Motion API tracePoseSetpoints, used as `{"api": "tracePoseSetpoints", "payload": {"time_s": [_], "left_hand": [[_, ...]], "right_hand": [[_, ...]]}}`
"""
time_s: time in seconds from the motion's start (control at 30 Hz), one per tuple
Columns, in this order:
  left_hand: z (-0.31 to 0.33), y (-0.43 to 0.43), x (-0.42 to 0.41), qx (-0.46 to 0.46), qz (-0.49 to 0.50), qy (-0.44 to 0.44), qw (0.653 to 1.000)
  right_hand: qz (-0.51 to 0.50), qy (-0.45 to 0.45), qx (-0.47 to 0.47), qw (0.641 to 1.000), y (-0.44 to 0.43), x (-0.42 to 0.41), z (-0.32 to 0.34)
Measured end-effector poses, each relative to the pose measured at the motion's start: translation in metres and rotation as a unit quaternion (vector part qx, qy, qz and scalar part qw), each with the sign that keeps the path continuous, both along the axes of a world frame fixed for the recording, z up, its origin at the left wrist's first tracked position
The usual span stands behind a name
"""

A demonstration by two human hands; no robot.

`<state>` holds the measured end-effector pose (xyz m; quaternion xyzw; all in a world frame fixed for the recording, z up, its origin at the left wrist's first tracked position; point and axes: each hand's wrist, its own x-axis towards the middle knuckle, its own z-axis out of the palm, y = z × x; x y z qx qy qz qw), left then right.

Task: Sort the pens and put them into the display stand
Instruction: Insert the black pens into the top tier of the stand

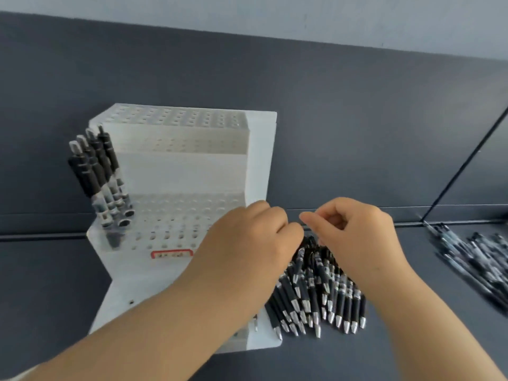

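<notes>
Left hand [247, 243] and right hand [357, 235]: fingers curled over the pen pile [316, 292] at centre-right, beside the display stand [261, 160] (grip hidden, can't tell what's held). Risk: loose fan shifts, pens roll across the tabletop [357, 361].

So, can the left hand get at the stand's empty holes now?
Probably yes. The left hand hangs at the right edge of the stand, whose front holes lie open; the only pens in it stand far left.

Grey table [55, 284]: stand [192, 171], pens [324, 292].
</notes>
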<state>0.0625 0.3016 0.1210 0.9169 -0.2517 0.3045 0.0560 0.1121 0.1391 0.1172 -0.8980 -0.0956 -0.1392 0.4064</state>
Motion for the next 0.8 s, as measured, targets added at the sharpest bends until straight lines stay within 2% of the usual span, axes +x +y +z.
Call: {"api": "tracePoseSetpoints", "payload": {"time_s": [0.13, 0.23, 0.3, 0.43, 0.6, 0.7, 0.8], "left_hand": [[-0.034, -0.041, 0.022, 0.026, 0.034, 0.1, 0.994], [-0.052, -0.072, 0.033, 0.025, 0.111, 0.195, 0.974], [-0.066, -0.083, 0.043, 0.02, 0.166, 0.223, 0.96], [-0.083, -0.101, 0.064, 0.015, 0.238, 0.247, 0.939], [-0.086, -0.114, 0.105, 0.044, 0.317, 0.317, 0.893], [-0.09, -0.116, 0.127, 0.031, 0.343, 0.368, 0.864], [-0.093, -0.118, 0.139, 0.019, 0.359, 0.391, 0.847]], "right_hand": [[-0.02, 0.069, -0.03, 0.997, -0.053, 0.017, -0.029], [-0.02, 0.141, -0.072, 0.987, -0.088, 0.032, -0.054], [-0.014, 0.168, -0.087, 0.982, -0.103, 0.042, -0.069], [0.032, 0.185, -0.102, 0.977, -0.108, 0.057, -0.085], [0.072, 0.159, -0.119, 0.977, -0.086, 0.088, -0.088], [0.07, 0.17, -0.193, 0.964, -0.069, 0.115, -0.091], [0.074, 0.23, -0.285, 0.928, -0.055, 0.133, -0.096]]}}
